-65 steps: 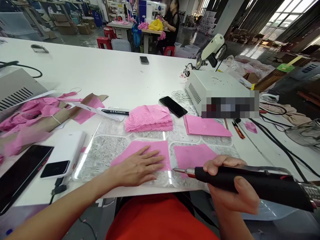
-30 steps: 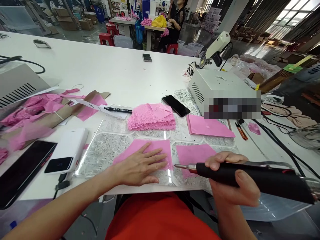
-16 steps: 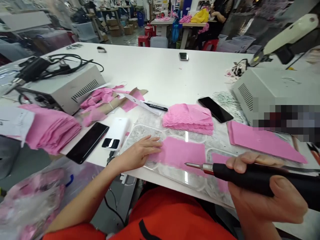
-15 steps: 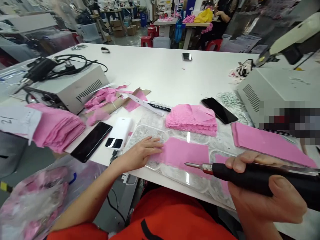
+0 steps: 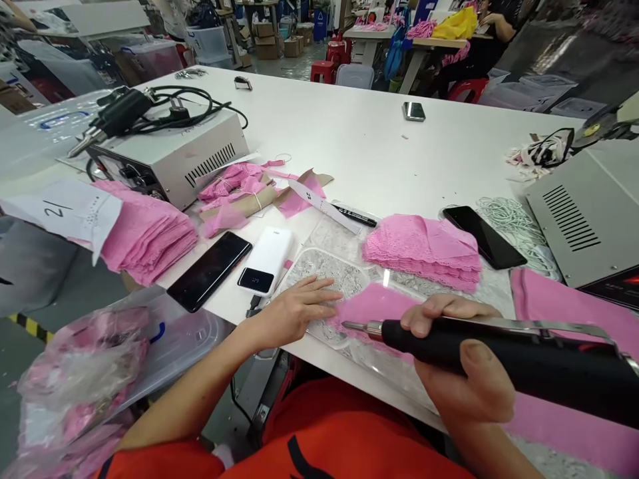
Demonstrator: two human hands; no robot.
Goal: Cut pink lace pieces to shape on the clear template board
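The white desk (image 5: pixel 349 159) spans the scene, with one gray box (image 5: pixel 184 159) at its left and another gray box (image 5: pixel 599 199) at its right. Beneath and beyond the right forearm, pink cloth (image 5: pixel 554 299) spreads across the near right. The black tool (image 5: pixel 539 369) reaches in from the right, tilted slightly, the fingers of the right hand (image 5: pixel 464 359) clamped around its barrel. On the near left, a stack of pink fabric (image 5: pixel 150 233) carries a white paper marked 21 (image 5: pixel 70 209). A scalloped pink stack (image 5: pixel 422 249) sits right of center, beyond the single pink piece (image 5: pixel 372 306), which lies flat near the front edge, partly hidden by the tool. The left hand (image 5: pixel 299 309) is palm down, its fingers slightly apart, fingertips at the piece's left edge. A black phone (image 5: pixel 210 271) lies just left of the white power bank (image 5: pixel 267 259); a second phone (image 5: pixel 484 236) rests right of the scalloped stack. Smaller still, a black marker (image 5: pixel 355 215) lies left of that stack. The tool's metal tip (image 5: pixel 357 326) points left over the pink piece; whether they touch, I cannot tell.
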